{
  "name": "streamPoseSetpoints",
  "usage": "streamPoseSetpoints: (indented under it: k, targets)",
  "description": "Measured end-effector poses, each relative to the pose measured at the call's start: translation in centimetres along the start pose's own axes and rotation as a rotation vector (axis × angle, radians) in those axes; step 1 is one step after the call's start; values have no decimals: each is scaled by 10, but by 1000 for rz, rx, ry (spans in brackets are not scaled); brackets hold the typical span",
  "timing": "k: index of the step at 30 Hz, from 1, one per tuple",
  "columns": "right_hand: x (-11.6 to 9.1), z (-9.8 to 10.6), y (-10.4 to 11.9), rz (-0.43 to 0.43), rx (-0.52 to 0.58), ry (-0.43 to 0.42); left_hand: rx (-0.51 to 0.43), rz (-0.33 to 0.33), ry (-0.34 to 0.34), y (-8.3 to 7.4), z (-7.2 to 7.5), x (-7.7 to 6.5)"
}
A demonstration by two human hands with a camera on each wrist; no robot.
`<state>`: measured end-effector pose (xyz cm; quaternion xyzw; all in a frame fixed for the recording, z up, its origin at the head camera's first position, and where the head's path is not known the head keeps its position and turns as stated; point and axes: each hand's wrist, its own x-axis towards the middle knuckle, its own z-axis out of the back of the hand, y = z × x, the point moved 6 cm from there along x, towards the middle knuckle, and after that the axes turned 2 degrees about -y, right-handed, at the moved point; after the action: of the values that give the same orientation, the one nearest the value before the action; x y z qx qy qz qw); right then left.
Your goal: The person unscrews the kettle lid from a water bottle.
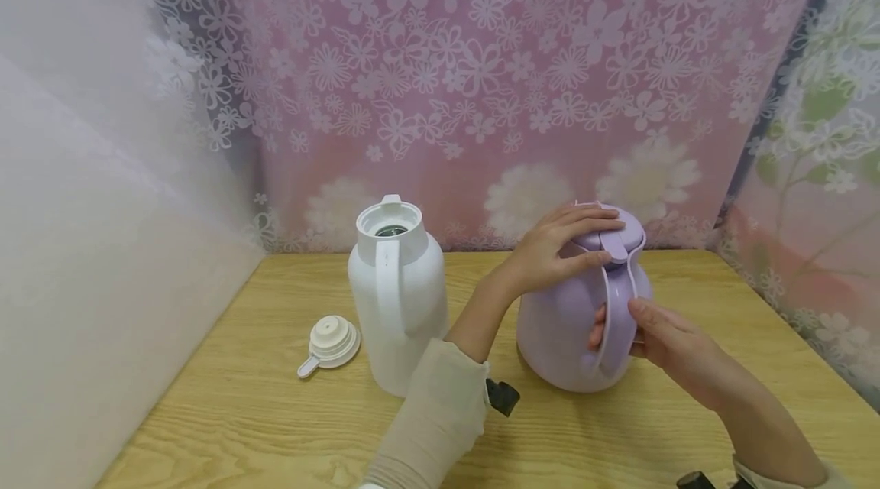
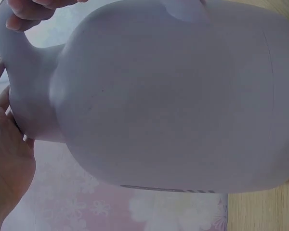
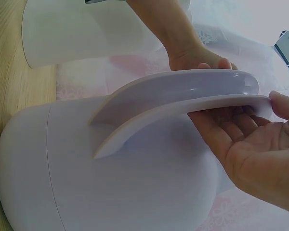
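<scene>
Clamping your right grip [image 1: 677, 348] on the bulbous lilac plastic jug's [image 1: 557, 325] handle [image 1: 620, 313], steady its lid [image 1: 629, 229] beneath your straight-fingered left grip [image 1: 558, 248].

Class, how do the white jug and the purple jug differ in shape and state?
The white jug has a slim body; the purple jug is rounder and wider.
The white jug's mouth is open; the purple jug's lid is on, under the left hand.
Neither hand holds the white jug; the right hand grips the purple jug's handle.
Both have one large side handle.
</scene>
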<state>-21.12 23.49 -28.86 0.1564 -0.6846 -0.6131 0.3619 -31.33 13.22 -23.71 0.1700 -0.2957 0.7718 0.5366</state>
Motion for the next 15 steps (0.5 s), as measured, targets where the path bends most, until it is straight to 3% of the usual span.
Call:
streamPoseSetpoints:
  k: [15]
  targets:
    - [-5,1,-3,-17,-96,-15,-28,89,61,-3,5,4]
